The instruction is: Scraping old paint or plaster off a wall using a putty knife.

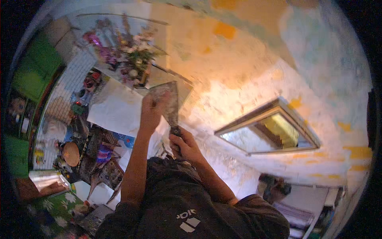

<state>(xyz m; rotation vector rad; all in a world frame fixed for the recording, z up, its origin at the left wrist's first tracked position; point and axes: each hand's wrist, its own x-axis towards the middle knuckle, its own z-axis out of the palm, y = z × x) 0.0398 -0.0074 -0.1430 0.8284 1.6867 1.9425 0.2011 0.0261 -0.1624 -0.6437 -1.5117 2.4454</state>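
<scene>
Right hand (186, 148): curled round a handle (175, 130). Left hand (152, 110): raised ahead-left; finger spread too blurred to tell. Beyond both: patchy wall (238, 67). Rightward: framed panel (274, 133). Ahead-left: flowers (139, 59), blurred. In right hand: scraper (171, 113), blade overlapping left hand, contact unclear; handle partly hidden.

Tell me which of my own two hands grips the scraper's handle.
Your right hand: it is wrapped around the scraper handle, while your left hand is higher, at the broad blade.
</scene>
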